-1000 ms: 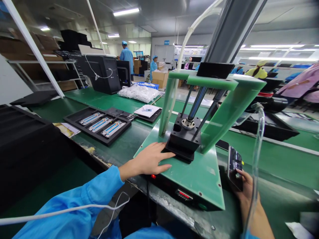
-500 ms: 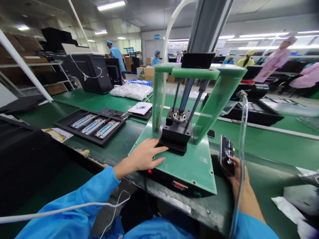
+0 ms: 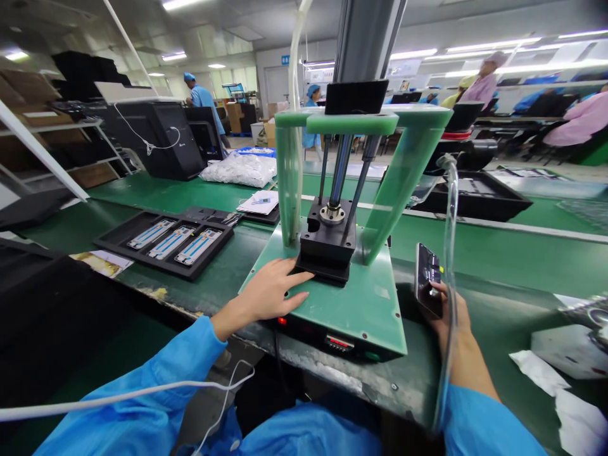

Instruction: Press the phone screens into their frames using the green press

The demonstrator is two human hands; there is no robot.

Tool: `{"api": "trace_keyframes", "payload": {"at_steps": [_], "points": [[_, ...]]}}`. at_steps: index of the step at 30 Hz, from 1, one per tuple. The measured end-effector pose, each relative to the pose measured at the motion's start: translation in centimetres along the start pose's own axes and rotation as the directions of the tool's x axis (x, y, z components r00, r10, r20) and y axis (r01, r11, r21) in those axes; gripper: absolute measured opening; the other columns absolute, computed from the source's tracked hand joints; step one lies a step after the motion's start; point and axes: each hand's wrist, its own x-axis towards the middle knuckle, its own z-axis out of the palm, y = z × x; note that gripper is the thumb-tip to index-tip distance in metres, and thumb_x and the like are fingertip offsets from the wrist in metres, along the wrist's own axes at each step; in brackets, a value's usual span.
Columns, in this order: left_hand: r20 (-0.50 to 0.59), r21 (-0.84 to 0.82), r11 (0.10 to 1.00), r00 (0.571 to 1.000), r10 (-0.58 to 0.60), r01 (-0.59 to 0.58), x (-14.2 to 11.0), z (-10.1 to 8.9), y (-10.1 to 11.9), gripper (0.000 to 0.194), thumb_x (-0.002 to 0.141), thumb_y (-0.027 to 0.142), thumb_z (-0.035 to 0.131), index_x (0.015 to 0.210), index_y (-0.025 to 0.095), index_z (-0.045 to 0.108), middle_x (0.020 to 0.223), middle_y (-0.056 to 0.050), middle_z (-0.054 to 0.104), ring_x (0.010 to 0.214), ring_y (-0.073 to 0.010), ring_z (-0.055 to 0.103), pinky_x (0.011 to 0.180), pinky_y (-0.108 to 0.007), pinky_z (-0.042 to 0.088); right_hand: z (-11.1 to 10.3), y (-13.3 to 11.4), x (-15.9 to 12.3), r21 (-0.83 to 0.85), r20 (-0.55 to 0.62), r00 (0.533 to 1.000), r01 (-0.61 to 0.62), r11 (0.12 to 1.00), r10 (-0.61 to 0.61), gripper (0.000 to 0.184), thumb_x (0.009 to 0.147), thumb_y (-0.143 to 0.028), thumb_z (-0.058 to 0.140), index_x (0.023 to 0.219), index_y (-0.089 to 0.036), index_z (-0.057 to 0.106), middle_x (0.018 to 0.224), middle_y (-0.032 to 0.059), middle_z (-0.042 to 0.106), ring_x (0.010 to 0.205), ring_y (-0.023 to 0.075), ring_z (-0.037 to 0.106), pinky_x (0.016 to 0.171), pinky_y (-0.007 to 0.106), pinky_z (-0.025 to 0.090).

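My left hand (image 3: 273,289) lies with fingers spread at the black base block of a press (image 3: 330,237), its fingertips touching the block's left front edge. The press stands on a green plate (image 3: 327,316) between green uprights, with a red-lit display (image 3: 339,342) on its front. To the right of the press, my right hand (image 3: 449,310) is closed around a dark, glossy phone-like device (image 3: 428,278), held tilted above the bench. A clear hose (image 3: 450,253) hangs in front of that hand and partly covers it.
On the left, a black tray (image 3: 192,272) holds three phone frames with blue strips. Behind are papers (image 3: 259,201), a plastic-wrapped heap (image 3: 240,170) and a computer tower (image 3: 154,139). White tissue (image 3: 539,372) lies at right. A white cable (image 3: 142,389) crosses my left sleeve. Several people are in the background.
The view has shifted slightly, so the bench and press appear a little further left and higher. Both hands keep nearly the same positions, the left at the block, the right on the device.
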Motion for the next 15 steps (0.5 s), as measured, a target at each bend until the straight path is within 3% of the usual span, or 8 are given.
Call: {"api": "trace_keyframes", "payload": {"at_steps": [6, 10, 15], "points": [[-0.018, -0.011, 1.000, 1.000, -0.004, 0.004, -0.07, 0.05, 0.03, 0.038, 0.098, 0.039, 0.055, 0.129, 0.021, 0.068, 0.128, -0.014, 0.065, 0.117, -0.0289, 0.065, 0.101, -0.044, 0.053, 0.28, -0.24, -0.53, -0.013, -0.008, 1.000, -0.012, 1.000, 0.012, 0.014, 0.068, -0.007, 0.059, 0.080, -0.013, 0.063, 0.065, 0.0021, 0.063, 0.047, 0.0136, 0.059, 0.044, 0.017, 0.052], [-0.018, -0.009, 1.000, 1.000, -0.009, 0.009, -0.07, 0.16, 0.08, 0.039, 0.098, 0.040, 0.055, 0.130, 0.021, 0.068, 0.128, -0.014, 0.065, 0.118, -0.0291, 0.064, 0.103, -0.045, 0.053, 0.38, -0.22, -0.68, -0.001, -0.009, 1.000, -0.008, 1.000, 0.008, 0.016, 0.067, -0.006, 0.058, 0.080, -0.014, 0.062, 0.065, 0.0010, 0.062, 0.048, 0.0114, 0.058, 0.051, 0.016, 0.055], [-0.025, 0.010, 1.000, 1.000, -0.014, 0.014, -0.13, 0.28, 0.06, 0.039, 0.098, 0.041, 0.055, 0.129, 0.023, 0.068, 0.129, -0.013, 0.065, 0.116, -0.0283, 0.065, 0.101, -0.043, 0.053, 0.34, -0.13, -0.55, 0.006, -0.023, 1.000, 0.001, 1.000, -0.001, 0.020, 0.062, -0.006, 0.060, 0.080, -0.014, 0.063, 0.065, 0.0002, 0.062, 0.047, 0.0109, 0.056, 0.048, 0.015, 0.053]]}}
